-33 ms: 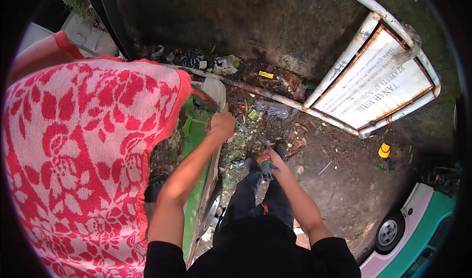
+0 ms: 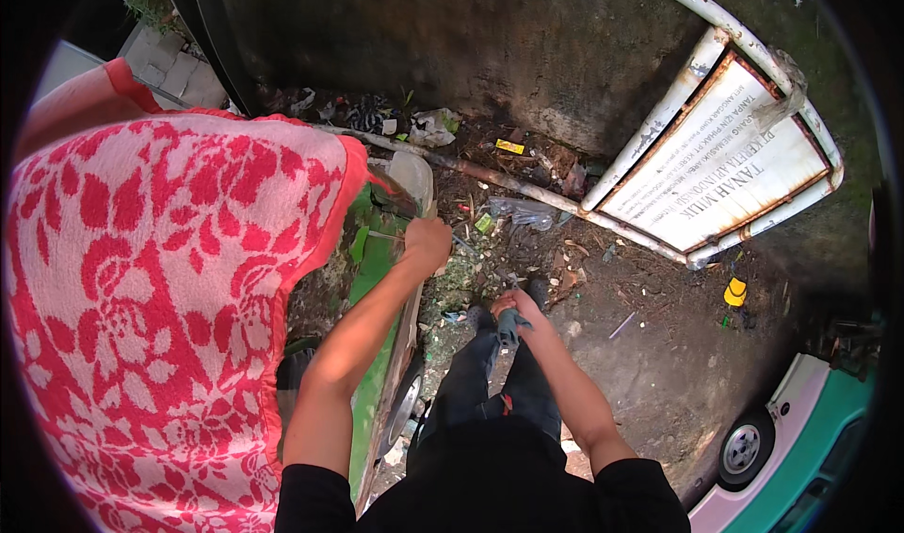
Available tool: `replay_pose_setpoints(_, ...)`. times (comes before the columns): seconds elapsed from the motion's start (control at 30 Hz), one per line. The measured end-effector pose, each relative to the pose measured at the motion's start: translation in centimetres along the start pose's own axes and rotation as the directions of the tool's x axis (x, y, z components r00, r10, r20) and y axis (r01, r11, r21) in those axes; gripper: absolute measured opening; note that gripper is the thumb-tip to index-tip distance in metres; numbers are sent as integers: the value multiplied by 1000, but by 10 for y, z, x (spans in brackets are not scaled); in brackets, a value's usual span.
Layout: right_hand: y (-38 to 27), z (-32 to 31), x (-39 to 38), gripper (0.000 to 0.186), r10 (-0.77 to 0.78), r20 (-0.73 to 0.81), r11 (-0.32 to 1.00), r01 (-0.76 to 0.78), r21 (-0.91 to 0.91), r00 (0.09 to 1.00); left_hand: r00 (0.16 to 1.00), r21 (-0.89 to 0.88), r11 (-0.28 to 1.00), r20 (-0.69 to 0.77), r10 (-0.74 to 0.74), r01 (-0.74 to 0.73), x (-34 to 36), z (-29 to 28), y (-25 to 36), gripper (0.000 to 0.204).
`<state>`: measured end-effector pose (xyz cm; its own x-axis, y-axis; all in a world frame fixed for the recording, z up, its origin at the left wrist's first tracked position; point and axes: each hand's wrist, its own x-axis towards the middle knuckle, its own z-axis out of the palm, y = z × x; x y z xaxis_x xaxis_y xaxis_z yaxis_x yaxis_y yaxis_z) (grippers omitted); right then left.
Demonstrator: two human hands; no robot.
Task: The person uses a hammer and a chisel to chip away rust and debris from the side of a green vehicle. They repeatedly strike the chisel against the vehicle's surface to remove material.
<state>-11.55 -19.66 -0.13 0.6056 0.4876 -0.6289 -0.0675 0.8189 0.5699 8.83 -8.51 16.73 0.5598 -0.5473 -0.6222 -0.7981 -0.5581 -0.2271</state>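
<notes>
My left hand is closed around a thin metal rod at the edge of a battered green vehicle body panel, whose pale, worn rim runs beside my forearm. My right hand hangs lower, over my dark trousers, closed on a grey-teal cloth; whether something else is inside it I cannot make out. A pink and red floral towel or blanket drapes over the vehicle at my left, hiding much of it.
A rusty white pipe frame with a signboard lies along the dark wall. Litter and a yellow plastic object lie on the dirt ground. A pink and teal vehicle with a wheel stands at lower right; a wheel shows beneath the green panel.
</notes>
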Motion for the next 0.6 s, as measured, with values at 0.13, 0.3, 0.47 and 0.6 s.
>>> replay_pose_setpoints(0.13,30,40,-11,24,176,191,982,-160,-96,966,998,-11,1000,66,11,-10,4,-2,-9,26)
replay_pose_setpoints(0.3,1,30,4,19,89,107,996,-86,-33,990,999,38,999,-39,20,-18,10,21,-8,23)
replay_pose_setpoints(0.47,13,31,21,23,-54,55,961,67,-270,997,999,-16,1000,-50,2,-3,7,0,-5,23)
replay_pose_setpoints(0.6,14,30,4,26,235,96,930,-195,-311,967,1000,-30,1000,5,8,-8,5,-5,-6,22)
